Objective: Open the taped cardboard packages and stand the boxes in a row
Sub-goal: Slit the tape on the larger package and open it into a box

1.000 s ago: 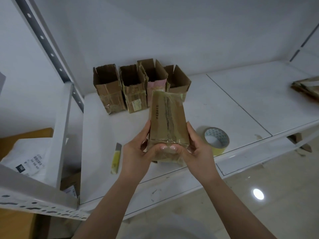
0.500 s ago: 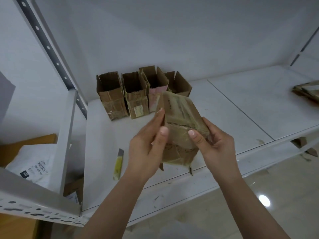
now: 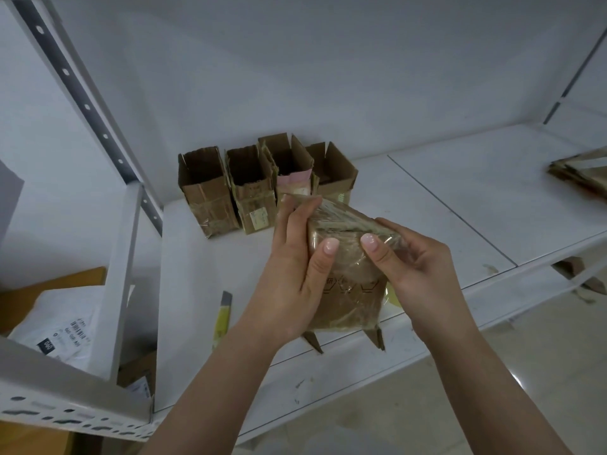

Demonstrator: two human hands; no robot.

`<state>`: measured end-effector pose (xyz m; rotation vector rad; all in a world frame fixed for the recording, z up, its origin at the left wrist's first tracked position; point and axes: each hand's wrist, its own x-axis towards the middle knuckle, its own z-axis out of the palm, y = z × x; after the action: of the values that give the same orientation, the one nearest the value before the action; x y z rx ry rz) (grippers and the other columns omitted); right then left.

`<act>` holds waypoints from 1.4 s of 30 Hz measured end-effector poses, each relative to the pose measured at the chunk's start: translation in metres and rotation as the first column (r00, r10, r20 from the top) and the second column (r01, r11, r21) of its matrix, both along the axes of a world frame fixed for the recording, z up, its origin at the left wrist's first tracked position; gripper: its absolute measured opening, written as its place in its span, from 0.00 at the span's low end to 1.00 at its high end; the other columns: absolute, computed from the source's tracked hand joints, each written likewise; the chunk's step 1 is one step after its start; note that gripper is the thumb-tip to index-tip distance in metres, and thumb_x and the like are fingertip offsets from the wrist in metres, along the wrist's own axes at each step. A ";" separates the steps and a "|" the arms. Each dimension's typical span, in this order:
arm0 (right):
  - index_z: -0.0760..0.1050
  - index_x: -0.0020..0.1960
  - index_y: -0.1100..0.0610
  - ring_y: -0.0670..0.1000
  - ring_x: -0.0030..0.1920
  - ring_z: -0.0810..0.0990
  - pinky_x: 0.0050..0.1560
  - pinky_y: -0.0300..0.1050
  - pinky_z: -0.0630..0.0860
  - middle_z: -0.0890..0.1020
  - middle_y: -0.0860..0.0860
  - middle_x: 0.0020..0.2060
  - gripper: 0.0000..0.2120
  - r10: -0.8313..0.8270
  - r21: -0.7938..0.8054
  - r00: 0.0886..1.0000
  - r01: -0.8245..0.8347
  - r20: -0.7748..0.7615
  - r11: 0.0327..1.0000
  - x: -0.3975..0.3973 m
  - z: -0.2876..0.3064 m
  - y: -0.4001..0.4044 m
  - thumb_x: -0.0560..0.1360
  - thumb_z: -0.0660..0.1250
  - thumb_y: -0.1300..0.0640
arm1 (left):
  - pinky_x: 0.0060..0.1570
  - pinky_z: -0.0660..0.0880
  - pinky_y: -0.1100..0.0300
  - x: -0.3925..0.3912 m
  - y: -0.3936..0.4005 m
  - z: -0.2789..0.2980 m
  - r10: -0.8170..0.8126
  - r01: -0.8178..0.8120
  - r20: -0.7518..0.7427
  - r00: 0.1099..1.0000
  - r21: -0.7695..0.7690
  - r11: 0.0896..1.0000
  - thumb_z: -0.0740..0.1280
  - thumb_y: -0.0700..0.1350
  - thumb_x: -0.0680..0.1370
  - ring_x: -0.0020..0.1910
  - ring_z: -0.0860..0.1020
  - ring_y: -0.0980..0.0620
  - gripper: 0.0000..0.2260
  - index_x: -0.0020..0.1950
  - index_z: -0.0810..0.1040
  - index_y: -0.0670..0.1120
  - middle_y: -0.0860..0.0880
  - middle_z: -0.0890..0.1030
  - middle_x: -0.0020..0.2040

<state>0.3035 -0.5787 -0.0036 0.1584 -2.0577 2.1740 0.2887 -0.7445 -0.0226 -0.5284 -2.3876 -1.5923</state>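
Four opened brown cardboard boxes stand upright in one row at the shelf's (image 3: 410, 205) back left corner: the leftmost box (image 3: 205, 192), a second box (image 3: 253, 195) with a small label, a third box (image 3: 292, 169) with a pink patch, and a fourth, shorter box (image 3: 335, 172) at the right end. One flat, tape-wrapped brown cardboard package (image 3: 351, 290) is up off the shelf, near its front edge. One yellow utility knife (image 3: 222, 318) lies near the front left (partly hidden by an arm). One stack of flattened cardboard (image 3: 581, 174) sits at the right edge.
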 end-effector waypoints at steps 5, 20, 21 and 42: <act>0.81 0.56 0.63 0.48 0.48 0.85 0.44 0.37 0.80 0.87 0.52 0.46 0.16 -0.066 -0.068 0.997 0.064 -0.025 0.996 0.000 -0.005 -0.010 0.72 0.68 0.54 | 0.62 0.73 0.48 0.004 0.015 0.001 0.167 -0.165 -0.059 0.984 0.045 0.985 0.50 0.62 0.81 0.68 0.71 0.46 0.23 0.67 0.68 0.49 0.46 0.69 0.68; 0.70 0.70 0.40 0.36 0.61 0.77 0.56 0.32 0.75 0.80 0.32 0.57 0.30 -0.053 0.079 0.998 0.055 -0.018 0.995 -0.003 0.001 -0.004 0.76 0.43 0.32 | 0.55 0.72 0.68 0.011 0.002 0.022 0.210 -0.186 -0.180 0.961 0.140 0.972 0.50 0.55 0.82 0.58 0.75 0.60 0.17 0.62 0.72 0.50 0.56 0.77 0.58; 0.67 0.72 0.41 0.34 0.59 0.77 0.54 0.28 0.74 0.80 0.30 0.54 0.31 -0.021 0.079 1.000 0.022 -0.019 0.997 -0.001 0.001 -0.006 0.75 0.43 0.34 | 0.56 0.72 0.66 0.013 0.004 0.023 0.209 -0.185 -0.177 0.962 0.143 0.972 0.50 0.55 0.82 0.59 0.75 0.60 0.17 0.62 0.72 0.50 0.56 0.77 0.58; 0.68 0.72 0.52 0.39 0.50 0.81 0.47 0.37 0.80 0.82 0.42 0.46 0.34 -0.092 0.333 0.955 0.188 -0.282 0.924 -0.005 -0.004 -0.010 0.77 0.47 0.33 | 0.49 0.67 0.78 0.013 0.008 0.023 0.228 -0.230 -0.302 0.926 0.031 0.973 0.51 0.51 0.83 0.55 0.72 0.70 0.18 0.63 0.72 0.42 0.50 0.74 0.58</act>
<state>0.2987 -0.5886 -0.0073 0.3071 -2.2078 1.5827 0.3019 -0.7368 0.0000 -0.4390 -2.1352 -1.3005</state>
